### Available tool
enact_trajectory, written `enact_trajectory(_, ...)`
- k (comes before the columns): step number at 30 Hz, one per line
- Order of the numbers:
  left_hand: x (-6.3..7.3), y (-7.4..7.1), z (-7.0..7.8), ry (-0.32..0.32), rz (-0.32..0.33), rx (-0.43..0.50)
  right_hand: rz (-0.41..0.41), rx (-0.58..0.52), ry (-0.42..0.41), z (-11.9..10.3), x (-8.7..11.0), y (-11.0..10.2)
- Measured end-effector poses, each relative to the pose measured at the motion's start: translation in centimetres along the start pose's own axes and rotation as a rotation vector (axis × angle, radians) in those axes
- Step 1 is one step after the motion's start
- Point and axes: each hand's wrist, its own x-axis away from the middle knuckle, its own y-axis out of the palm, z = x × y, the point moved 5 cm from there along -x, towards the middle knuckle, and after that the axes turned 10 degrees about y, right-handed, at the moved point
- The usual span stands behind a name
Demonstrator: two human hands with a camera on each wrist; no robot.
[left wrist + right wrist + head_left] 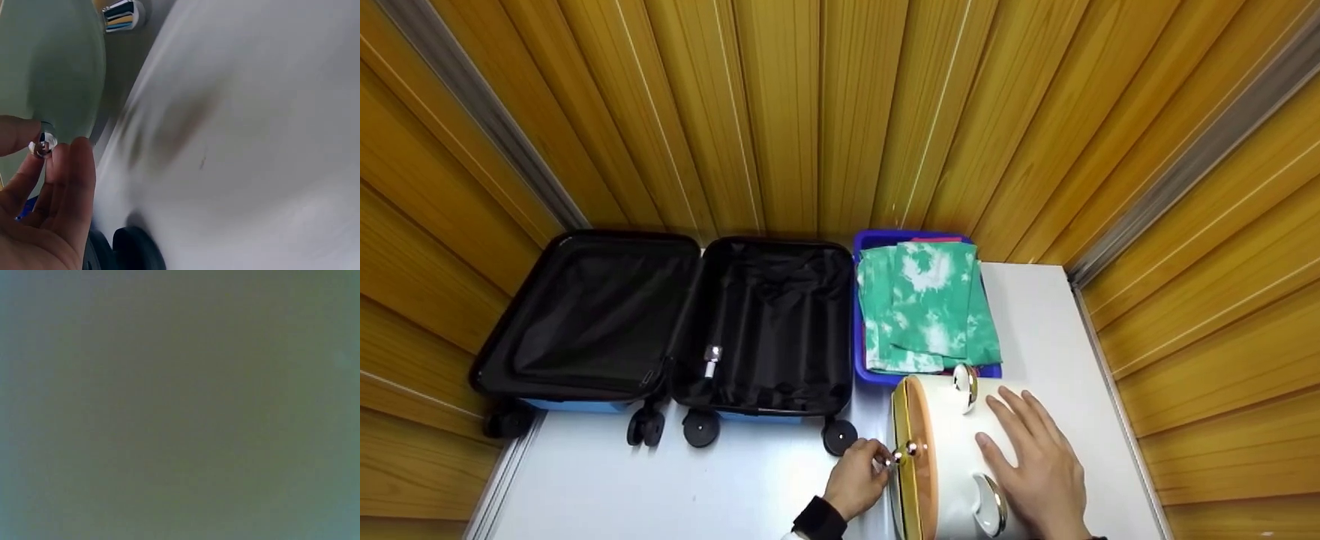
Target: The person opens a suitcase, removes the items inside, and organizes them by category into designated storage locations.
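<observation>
A rounded white box [952,450] with a gold-and-orange front edge and two gold-trimmed curved fittings on top stands at the lower right in the head view. At its front, my left hand [855,478] pinches a small shiny knob [48,139] between thumb and finger. The left wrist view shows that knob against a smooth pale-green panel [67,73], with the other fingers extended below it. My right hand [1041,469] lies on the white top of the box, fingers spread and fairly straight. The right wrist view is only a grey-green blur.
An open black-lined suitcase [596,315] with wheels lies at the left. Behind the box, a blue basket [858,360] holds folded green-and-white tie-dye cloth [934,300]. Yellow wood-look walls [780,112] enclose the white tabletop [697,487] at the back and sides.
</observation>
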Motion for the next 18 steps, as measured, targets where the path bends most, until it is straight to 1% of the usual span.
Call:
enact_trajectory(3,0.3,-0.7,0.0,0.012,0.009,-0.099,-0.005,-0.004,0.012,0.1,0.0,-0.1)
enact_trajectory(10,1.2,-2.4,-0.5,0.016,-0.003,-0.261,-0.020,0.006,0.025,0.1,0.1,0.0)
enact_trajectory(12,1.5,-2.9,-0.6,0.019,0.004,-0.320,-0.022,0.006,0.029,0.0,0.1,0.0)
enact_trajectory(15,1.9,-3.6,-0.7,0.039,0.019,-0.436,-0.017,0.006,0.039,-0.1,0.1,0.0)
enact_trajectory(18,2.1,-4.1,-0.7,0.072,0.028,-0.540,-0.013,0.011,0.053,-0.3,0.2,0.1)
